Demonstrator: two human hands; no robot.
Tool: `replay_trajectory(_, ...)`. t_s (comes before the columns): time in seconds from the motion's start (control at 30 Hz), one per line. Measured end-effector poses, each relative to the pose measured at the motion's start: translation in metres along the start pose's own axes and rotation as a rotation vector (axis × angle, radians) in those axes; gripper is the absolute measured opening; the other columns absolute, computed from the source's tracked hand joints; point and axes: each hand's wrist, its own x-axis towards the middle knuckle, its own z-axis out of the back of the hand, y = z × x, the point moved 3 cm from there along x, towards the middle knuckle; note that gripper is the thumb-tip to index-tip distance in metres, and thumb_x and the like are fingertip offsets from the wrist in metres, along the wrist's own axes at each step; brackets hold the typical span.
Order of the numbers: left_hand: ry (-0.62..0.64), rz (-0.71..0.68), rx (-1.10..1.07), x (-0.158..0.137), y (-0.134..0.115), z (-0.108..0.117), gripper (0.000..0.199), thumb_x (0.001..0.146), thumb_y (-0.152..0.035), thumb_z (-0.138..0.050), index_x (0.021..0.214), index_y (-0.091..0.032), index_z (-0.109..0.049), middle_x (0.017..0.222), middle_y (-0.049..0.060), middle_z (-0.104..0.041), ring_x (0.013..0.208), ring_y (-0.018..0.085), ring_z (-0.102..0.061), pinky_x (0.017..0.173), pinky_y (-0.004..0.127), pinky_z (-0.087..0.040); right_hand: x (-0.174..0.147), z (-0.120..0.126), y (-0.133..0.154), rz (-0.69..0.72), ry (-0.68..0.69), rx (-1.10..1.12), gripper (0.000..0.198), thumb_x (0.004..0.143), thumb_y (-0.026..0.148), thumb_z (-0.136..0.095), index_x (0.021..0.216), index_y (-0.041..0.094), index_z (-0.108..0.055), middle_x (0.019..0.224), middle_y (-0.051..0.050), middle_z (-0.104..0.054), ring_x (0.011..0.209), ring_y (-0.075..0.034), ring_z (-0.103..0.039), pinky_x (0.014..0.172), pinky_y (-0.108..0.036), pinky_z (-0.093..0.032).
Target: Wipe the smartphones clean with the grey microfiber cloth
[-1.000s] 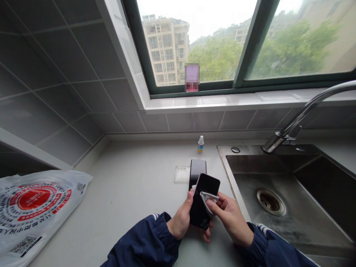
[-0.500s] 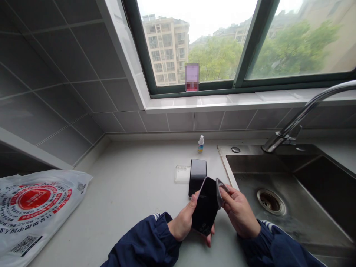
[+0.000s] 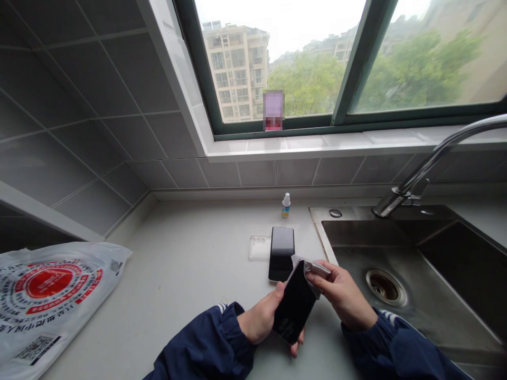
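My left hand (image 3: 261,315) grips a black smartphone (image 3: 293,311) by its lower left side, thumb on the near face and fingertips showing beneath. The phone is tilted above the counter. My right hand (image 3: 345,293) is closed on a thin grey cloth (image 3: 319,270), which is folded over the phone's upper right edge and corner. Just behind lies a second dark smartphone (image 3: 282,248), flat on the counter. A clear phone case (image 3: 259,249) lies partly under or beside its left edge; which, I cannot tell.
A small white spray bottle (image 3: 285,206) stands near the back wall. On the right is a steel sink (image 3: 317,224) with a chrome faucet (image 3: 420,169). A white plastic bag (image 3: 95,264) with red print lies on the left of the pale counter (image 3: 190,248).
The cloth has moved from the phone's right side up over its top corner, and my right hand has turned with it. The held phone has dipped slightly lower.
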Motion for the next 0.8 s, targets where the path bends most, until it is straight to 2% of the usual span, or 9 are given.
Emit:
replay_trajectory(0.13, -0.002, -0.016, -0.005, 0.000, 0.001, 0.000, 0.089, 0.086, -0.077, -0.011, 0.094, -0.006, -0.064, 0.071, 0.013, -0.065, 0.050, 0.017, -0.063, 0.055, 0.030, -0.050, -0.001, -0.001, 0.000, 0.013, -0.008, -0.031, 0.034, 0.071, 0.042, -0.085, 0.088, 0.015, -0.074, 0.078, -0.004, -0.070, 0.072, -0.018, -0.061, 0.066, -0.027, -0.045)
replay_trajectory(0.33, 0.008, -0.061, -0.022, 0.001, -0.001, 0.001, 0.087, 0.087, -0.076, -0.012, 0.099, -0.006, -0.063, 0.071, 0.013, -0.065, 0.050, 0.018, -0.063, 0.054, 0.031, -0.051, -0.003, -0.008, 0.000, 0.007, -0.024, 0.037, 0.043, 0.075, 0.054, -0.078, 0.097, 0.017, -0.073, 0.084, -0.007, -0.071, 0.075, -0.022, -0.064, 0.068, -0.030, -0.049)
replay_trajectory(0.43, 0.016, -0.053, -0.032, 0.001, -0.002, 0.001, 0.089, 0.086, -0.077, -0.012, 0.095, -0.005, -0.064, 0.072, 0.014, -0.065, 0.050, 0.018, -0.063, 0.055, 0.032, -0.051, -0.004, -0.011, 0.000, -0.023, -0.010, 0.075, 0.046, 0.073, 0.056, -0.078, 0.099, 0.018, -0.073, 0.087, -0.008, -0.071, 0.078, -0.024, -0.066, 0.071, -0.033, -0.050)
replay_trajectory(0.67, -0.021, -0.046, -0.015, 0.001, 0.000, 0.000, 0.092, 0.086, -0.077, -0.012, 0.085, -0.003, -0.066, 0.073, 0.015, -0.063, 0.051, 0.018, -0.062, 0.052, 0.031, -0.051, -0.007, -0.015, 0.004, -0.037, 0.024, 0.053, 0.048, 0.067, 0.047, -0.085, 0.101, 0.018, -0.069, 0.089, -0.007, -0.071, 0.081, -0.023, -0.064, 0.073, -0.032, -0.048)
replay_trajectory(0.73, -0.024, -0.065, -0.010, 0.001, 0.003, 0.000, 0.090, 0.087, -0.077, -0.014, 0.096, -0.003, -0.065, 0.074, 0.015, -0.064, 0.051, 0.018, -0.063, 0.050, 0.030, -0.051, -0.007, -0.015, 0.003, -0.026, 0.017, 0.019, 0.047, 0.065, 0.047, -0.086, 0.096, 0.017, -0.067, 0.084, -0.006, -0.070, 0.079, -0.022, -0.063, 0.071, -0.031, -0.046)
replay_trajectory(0.8, -0.019, -0.092, -0.019, 0.001, 0.005, 0.000, 0.084, 0.088, -0.075, -0.018, 0.124, -0.008, -0.052, 0.075, 0.013, -0.066, 0.051, 0.019, -0.064, 0.048, 0.031, -0.052, -0.006, -0.014, 0.000, -0.005, -0.007, -0.015, 0.044, 0.064, 0.046, -0.087, 0.089, 0.016, -0.066, 0.080, -0.005, -0.068, 0.075, -0.021, -0.061, 0.069, -0.030, -0.045)
